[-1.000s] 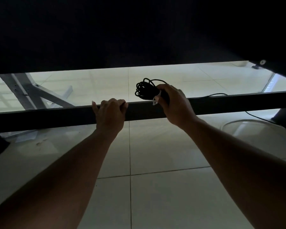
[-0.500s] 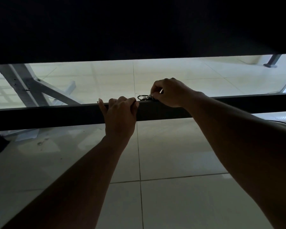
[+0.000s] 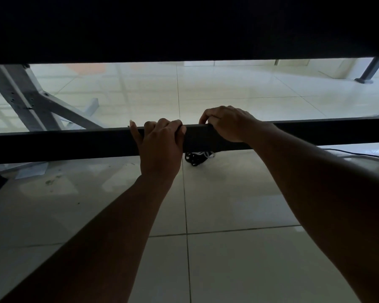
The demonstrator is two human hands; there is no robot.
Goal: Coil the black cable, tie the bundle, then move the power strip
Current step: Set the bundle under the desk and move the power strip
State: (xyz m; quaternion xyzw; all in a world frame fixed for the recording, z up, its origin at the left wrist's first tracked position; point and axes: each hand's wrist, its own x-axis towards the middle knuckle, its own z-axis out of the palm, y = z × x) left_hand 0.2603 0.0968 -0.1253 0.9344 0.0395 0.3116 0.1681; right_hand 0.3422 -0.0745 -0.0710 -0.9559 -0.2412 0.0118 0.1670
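The coiled black cable bundle [image 3: 196, 158], with a white tie around it, hangs just below a black crossbar [image 3: 74, 145], mostly hidden behind the bar. My left hand [image 3: 160, 145] grips the crossbar from the front, fingers curled over its top edge. My right hand [image 3: 225, 123] sits on the bar's top directly above the bundle, with curled fingertips pinching at the far edge. What they pinch is hidden; it seems to be the bundle's tie. No power strip is visible.
A dark desk underside [image 3: 184, 27] fills the top of the view. Grey metal desk legs [image 3: 29, 99] stand at the back left and a black leg [image 3: 368, 72] at the back right. A loose black cable [image 3: 357, 153] runs along the tiled floor at right.
My right hand lowered the bundle from above the bar to behind it, so it now hangs beneath. My left hand kept its grip on the bar. The view moved closer.
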